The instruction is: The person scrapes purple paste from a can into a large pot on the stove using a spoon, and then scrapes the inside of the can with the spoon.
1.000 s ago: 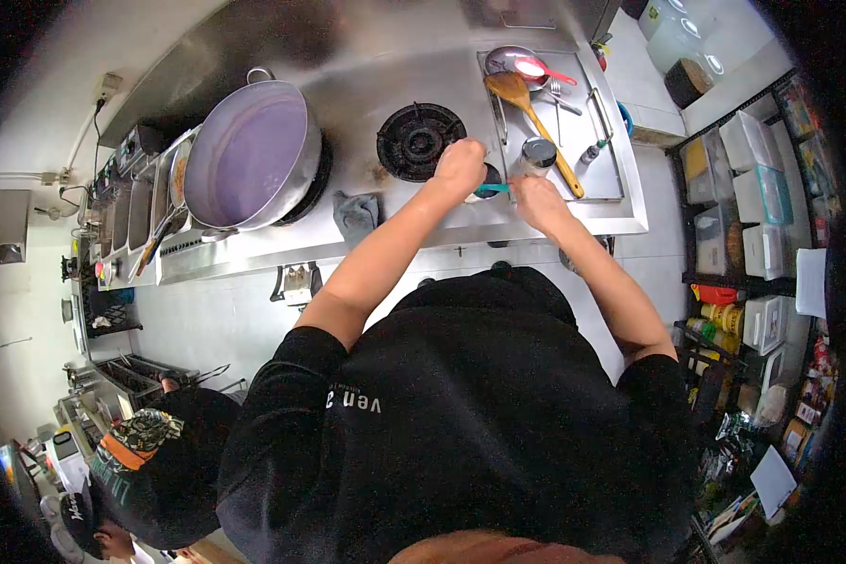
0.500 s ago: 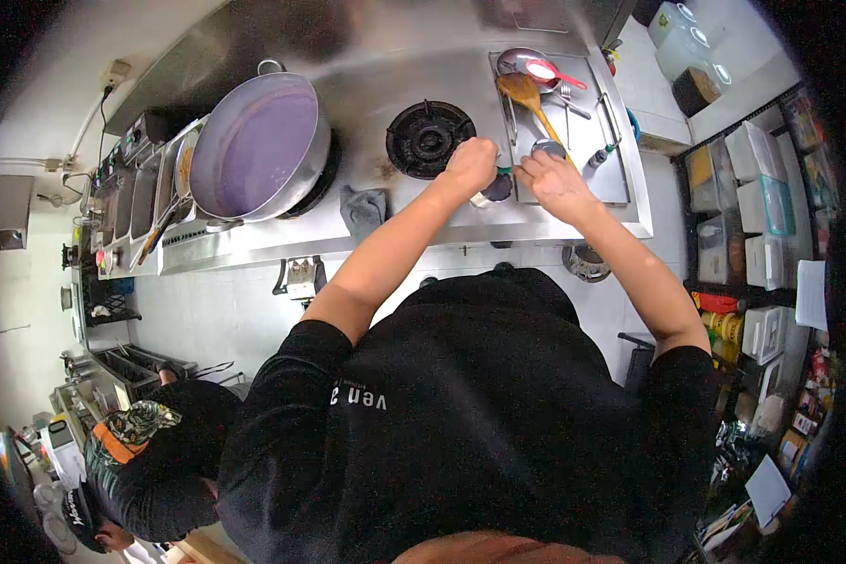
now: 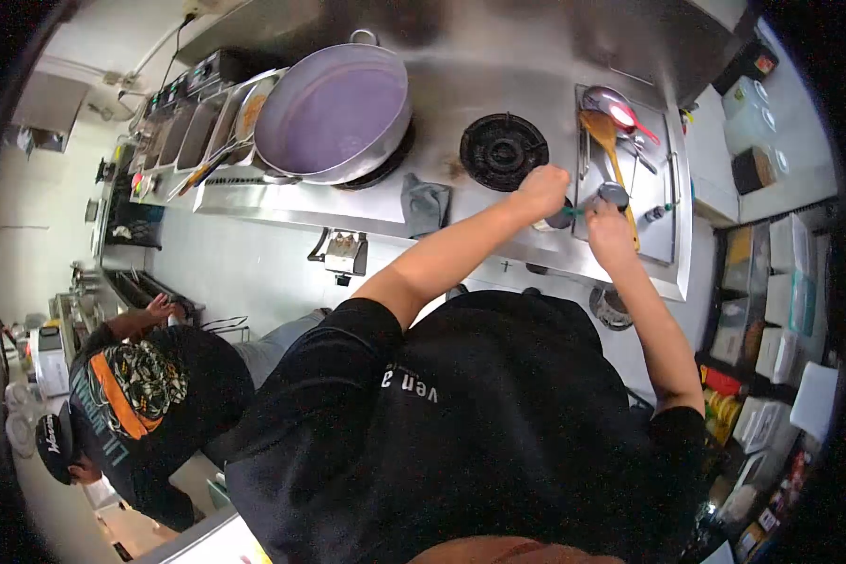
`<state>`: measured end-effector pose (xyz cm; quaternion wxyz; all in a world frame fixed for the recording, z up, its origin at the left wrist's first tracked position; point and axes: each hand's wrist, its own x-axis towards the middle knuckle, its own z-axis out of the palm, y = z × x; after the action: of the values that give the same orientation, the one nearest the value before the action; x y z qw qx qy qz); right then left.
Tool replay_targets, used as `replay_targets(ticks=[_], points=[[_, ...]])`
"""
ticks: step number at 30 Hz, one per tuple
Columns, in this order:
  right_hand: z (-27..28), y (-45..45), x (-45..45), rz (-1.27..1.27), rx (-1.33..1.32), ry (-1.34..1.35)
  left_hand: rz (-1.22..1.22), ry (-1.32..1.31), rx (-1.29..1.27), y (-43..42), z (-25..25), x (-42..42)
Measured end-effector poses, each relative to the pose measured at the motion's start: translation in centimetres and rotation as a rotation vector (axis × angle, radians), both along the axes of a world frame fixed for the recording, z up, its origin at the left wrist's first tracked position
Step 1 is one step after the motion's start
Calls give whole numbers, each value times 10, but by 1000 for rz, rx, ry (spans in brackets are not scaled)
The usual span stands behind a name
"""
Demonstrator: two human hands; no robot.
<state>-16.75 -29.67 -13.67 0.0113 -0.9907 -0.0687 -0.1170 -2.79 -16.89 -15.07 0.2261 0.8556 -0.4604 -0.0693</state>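
Observation:
My left hand [image 3: 543, 193] is closed over a small dark bottle [image 3: 560, 217] with a pale patch low on its side, at the front of the steel counter. Close beside it, my right hand [image 3: 609, 233] is closed, fingertips at a thin green part between the hands; I cannot tell exactly what they pinch. Just above the right fingers is a small round dark-topped container [image 3: 614, 195]. A wooden spatula [image 3: 602, 136] lies on the metal tray [image 3: 669, 246], its handle passing behind the right fingers. Another small bottle with a green top [image 3: 660, 212] lies there.
A large pot of purple liquid [image 3: 338, 117] stands left of a black burner [image 3: 504, 150]. A grey cloth [image 3: 426, 204] hangs at the counter edge. A metal bowl, a red-handled utensil [image 3: 630, 120] and cutlery lie on the tray. A co-worker [image 3: 150, 385] is behind at left.
The view has shifted, so the counter appears farther right and lower. My hands stay close together by the tray, the right fingers more closed. More of the co-worker shows, with a hand raised.

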Motion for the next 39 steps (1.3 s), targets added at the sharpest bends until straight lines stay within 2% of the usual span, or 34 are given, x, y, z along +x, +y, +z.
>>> replay_targets(ticks=[2, 4, 7, 8, 10, 11, 13, 14, 16, 17, 20, 23, 27, 29, 30, 33, 35, 36, 38, 39], points=[[-3, 3, -1, -87, -15, 75, 4, 17, 4, 4, 6, -1], [7, 9, -3, -226, 132, 234, 18, 24, 3, 6, -1, 3], [-11, 0, 8, -249, 261, 345, 45, 37, 11, 7, -10, 5], [-14, 0, 10, -262, 259, 349, 68, 40, 22, 7, -12, 6], [-8, 11, 12, -342, 420, 339, 49, 78, 31, 9, -13, 9], [-11, 9, 10, -361, 418, 344, 40, 72, 16, 10, -17, 12], [-16, 9, 6, -116, 305, 237, 18, 72, 2, 13, -21, 14], [-13, 7, 3, -130, 305, 240, 32, 70, -20, 15, -20, 15], [8, 5, 0, 29, 123, 175, 38, 69, -40, 18, -21, 18], [1, -2, 0, 64, 58, 116, 11, 58, -26, 20, -22, 20], [25, 0, 8, 102, -53, 120, -28, 53, -38, 22, -18, 18], [25, -1, 14, 167, -98, 71, -14, 142, 3, 19, -12, 14], [18, 8, 9, 123, -139, 39, -5, 113, -14, 17, -18, 14], [16, 16, 3, -77, -105, 144, 3, 113, -43, 19, -18, 13], [14, 20, 1, -77, -104, 145, 17, 122, -52, 20, -17, 12], [11, 26, -2, -202, -27, 244, 35, 146, -46, 20, -17, 13], [10, 25, 1, -265, 147, 361, 34, 157, -31, 20, -19, 15], [9, 21, 2, -271, 148, 360, 45, 181, -32, 21, -19, 17], [9, 14, 1, -215, 105, 89, 51, 206, -30, 23, -21, 18], [16, 15, -1, -221, 106, 89, 65, 194, -28, 23, -20, 18]])
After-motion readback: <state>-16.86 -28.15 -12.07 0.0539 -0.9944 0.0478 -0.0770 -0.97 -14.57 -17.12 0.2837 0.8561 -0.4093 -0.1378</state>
